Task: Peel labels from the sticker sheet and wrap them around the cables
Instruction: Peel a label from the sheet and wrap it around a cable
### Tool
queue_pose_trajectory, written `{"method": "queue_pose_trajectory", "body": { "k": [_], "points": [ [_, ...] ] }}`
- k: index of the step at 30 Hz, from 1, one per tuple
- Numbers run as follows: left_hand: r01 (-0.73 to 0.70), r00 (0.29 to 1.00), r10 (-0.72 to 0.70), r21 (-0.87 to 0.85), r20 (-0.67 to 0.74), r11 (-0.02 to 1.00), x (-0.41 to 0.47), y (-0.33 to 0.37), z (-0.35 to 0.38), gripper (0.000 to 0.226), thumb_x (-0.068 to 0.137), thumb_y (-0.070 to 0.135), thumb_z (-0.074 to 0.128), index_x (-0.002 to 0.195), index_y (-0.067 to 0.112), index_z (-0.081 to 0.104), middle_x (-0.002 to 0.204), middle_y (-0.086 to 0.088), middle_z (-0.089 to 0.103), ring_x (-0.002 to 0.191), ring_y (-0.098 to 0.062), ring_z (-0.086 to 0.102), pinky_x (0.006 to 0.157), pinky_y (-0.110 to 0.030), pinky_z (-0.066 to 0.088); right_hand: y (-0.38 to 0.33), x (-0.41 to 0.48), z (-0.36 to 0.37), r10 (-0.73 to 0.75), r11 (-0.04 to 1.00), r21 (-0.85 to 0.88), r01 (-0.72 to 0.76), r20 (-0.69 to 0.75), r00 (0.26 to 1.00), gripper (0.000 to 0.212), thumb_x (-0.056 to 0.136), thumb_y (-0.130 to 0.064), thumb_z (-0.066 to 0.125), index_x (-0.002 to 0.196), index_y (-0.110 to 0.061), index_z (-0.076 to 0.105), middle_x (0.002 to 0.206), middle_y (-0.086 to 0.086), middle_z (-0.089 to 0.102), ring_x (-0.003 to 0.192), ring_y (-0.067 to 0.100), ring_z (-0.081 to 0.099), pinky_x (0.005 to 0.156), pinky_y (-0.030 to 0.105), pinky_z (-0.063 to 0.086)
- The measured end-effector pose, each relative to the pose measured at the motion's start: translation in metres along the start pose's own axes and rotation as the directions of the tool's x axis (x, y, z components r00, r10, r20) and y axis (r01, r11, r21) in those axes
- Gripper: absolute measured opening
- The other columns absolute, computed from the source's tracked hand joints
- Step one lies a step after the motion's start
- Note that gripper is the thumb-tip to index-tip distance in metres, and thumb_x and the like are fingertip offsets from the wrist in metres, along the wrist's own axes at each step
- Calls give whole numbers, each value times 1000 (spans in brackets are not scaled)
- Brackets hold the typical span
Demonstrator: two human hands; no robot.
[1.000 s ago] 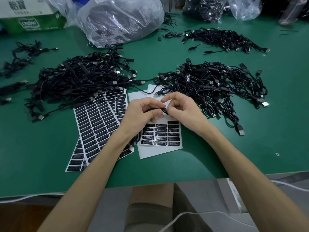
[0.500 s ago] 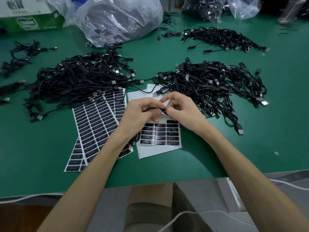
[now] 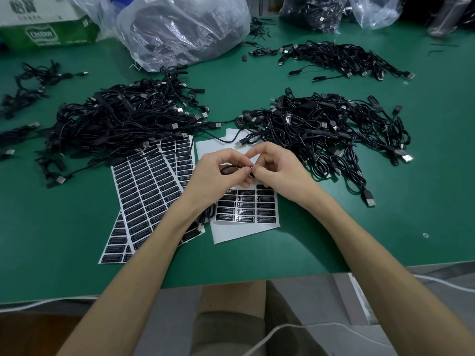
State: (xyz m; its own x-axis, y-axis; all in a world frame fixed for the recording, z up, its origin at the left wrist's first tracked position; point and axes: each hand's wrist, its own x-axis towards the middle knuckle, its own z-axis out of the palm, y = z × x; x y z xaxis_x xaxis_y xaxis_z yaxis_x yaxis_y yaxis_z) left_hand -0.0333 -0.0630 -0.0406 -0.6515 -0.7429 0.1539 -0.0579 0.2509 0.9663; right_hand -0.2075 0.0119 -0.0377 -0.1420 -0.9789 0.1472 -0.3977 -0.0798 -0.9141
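Hands still pinch cable above sticker sheet.

Two hands, three large cable heaps, one cardboard box

Just beyond the right hand, the right cable heap blocks the way; beyond the left hand, the left cable heap spills onto the full sticker sheets. Both hands pinch one cable over the part-used sheet. Bare worktop lies open right of the right hand and (a narrow lane, one lead across it) between the two heaps, ahead of the hands.
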Motion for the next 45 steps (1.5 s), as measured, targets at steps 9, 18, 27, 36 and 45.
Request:
{"method": "queue_pose_trajectory", "body": {
  "k": [9,18,27,36,45],
  "points": [
    [39,994,-35,35,-106,999,3,-3,-1,10,95,-5,67,101,-1,73,87,-18,76,78,-31,77,78,-35,64,-7,-3,2,-7,999,-54,6,-12,1000,19,96,-10,63,113,-18,65,79,-2,74,75,35,66,81,52,56],
    [33,989,-31,14,-147,999,3,-1,-1,10,95,-7,66,102,-2,72,88,-14,75,78,-25,77,74,-26,61,-2,-1,3,-9,999,-54,6,-54,998,13,96,-10,64,107,-16,66,78,-2,75,64,16,71,76,40,59],
    [33,989,-33,-2,-145,999,2,0,-3,11,96,-3,67,105,-2,72,90,-21,75,81,-23,77,80,-29,62,2,1,3,10,999,-37,-14,-96,995,8,96,-10,67,100,-16,65,75,-1,72,64,16,72,71,32,58],
    [35,988,-34,4,-149,999,1,1,-2,11,96,-3,68,105,-1,72,91,-21,75,82,-25,77,80,-29,62,1,0,3,11,998,-68,-19,-107,994,7,93,-7,69,96,-13,66,73,-3,71,59,13,70,66,24,53],
    [58,987,-54,17,-149,998,1,2,0,12,95,-7,65,102,-2,73,86,-14,77,80,-24,78,79,-29,63,2,1,5,16,995,-96,-25,-93,996,10,91,-8,71,95,-15,65,69,-2,71,58,11,68,63,20,51]
  ]
}}
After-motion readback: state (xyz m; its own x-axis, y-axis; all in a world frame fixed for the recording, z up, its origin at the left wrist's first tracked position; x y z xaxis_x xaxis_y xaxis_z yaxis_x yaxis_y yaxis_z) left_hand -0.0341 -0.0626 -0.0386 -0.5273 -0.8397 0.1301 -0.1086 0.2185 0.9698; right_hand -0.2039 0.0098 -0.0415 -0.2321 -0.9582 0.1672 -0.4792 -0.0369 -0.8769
